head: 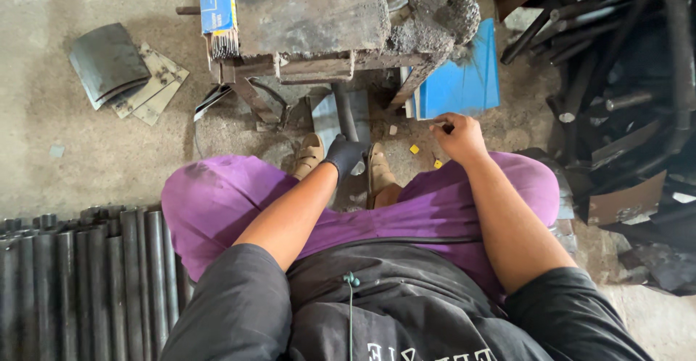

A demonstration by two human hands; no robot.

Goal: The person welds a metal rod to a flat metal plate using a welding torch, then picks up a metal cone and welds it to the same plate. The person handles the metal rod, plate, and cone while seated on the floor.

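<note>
The black-gloved left hand (pixel 344 154) closes its grip around a dark upright metal rod (pixel 345 111) below the rusty steel counter (pixel 312 13), steadying it; the bare right hand (pixel 458 138) pinches something small, too tiny to tell, beside blue sheets (pixel 464 78)

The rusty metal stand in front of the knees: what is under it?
Under the rusty metal stand a dark pipe runs toward the gloved left hand, with crossed braces and dusty floor. Further back is hidden by the top.
</note>
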